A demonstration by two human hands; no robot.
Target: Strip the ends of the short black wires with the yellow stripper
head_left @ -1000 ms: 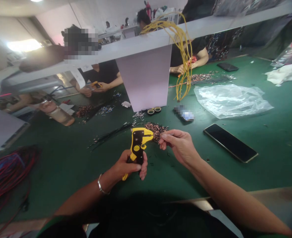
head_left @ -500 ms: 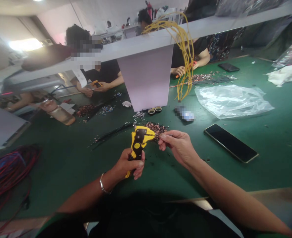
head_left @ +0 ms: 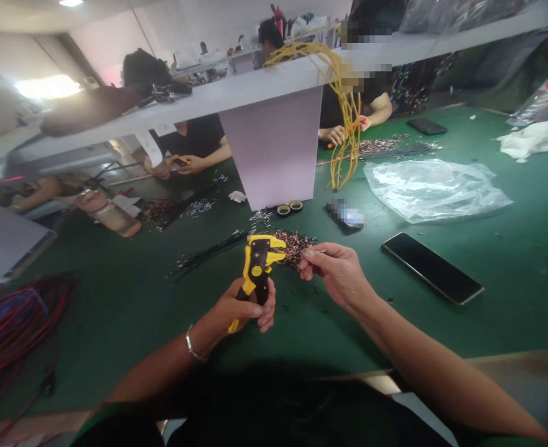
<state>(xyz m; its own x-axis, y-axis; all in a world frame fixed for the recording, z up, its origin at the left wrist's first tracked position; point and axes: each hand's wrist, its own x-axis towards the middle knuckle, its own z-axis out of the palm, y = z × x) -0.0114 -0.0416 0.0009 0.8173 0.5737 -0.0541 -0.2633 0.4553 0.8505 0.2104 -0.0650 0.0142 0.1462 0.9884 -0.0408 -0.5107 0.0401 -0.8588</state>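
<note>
My left hand [head_left: 250, 305] is wrapped round the handles of a yellow and black wire stripper [head_left: 257, 264], whose jaws point right and stand apart. Just right of the jaws, my right hand [head_left: 332, 267] pinches a short thin wire piece [head_left: 320, 251] between thumb and fingers. Its end and the jaws do not touch. Behind the tool and fingertips lies a pile of short copper-coloured wire pieces [head_left: 295, 243]. A bundle of thin black wires [head_left: 213, 250] stretches to the left of the tool on the green table [head_left: 162, 323].
A phone [head_left: 432, 267] and a clear plastic bag [head_left: 436, 189] lie right. Tape rolls [head_left: 290, 208] sit by a white panel [head_left: 276, 146]. Yellow wires [head_left: 345, 124] hang from the shelf. Red cables [head_left: 17, 329] and a bottle [head_left: 115, 214] are left. Other people's hands [head_left: 334, 135] work opposite.
The stripper's jaws have opened, and the tool has shifted slightly left, away from my right hand. My right hand has moved very little and still pinches the wire piece.
</note>
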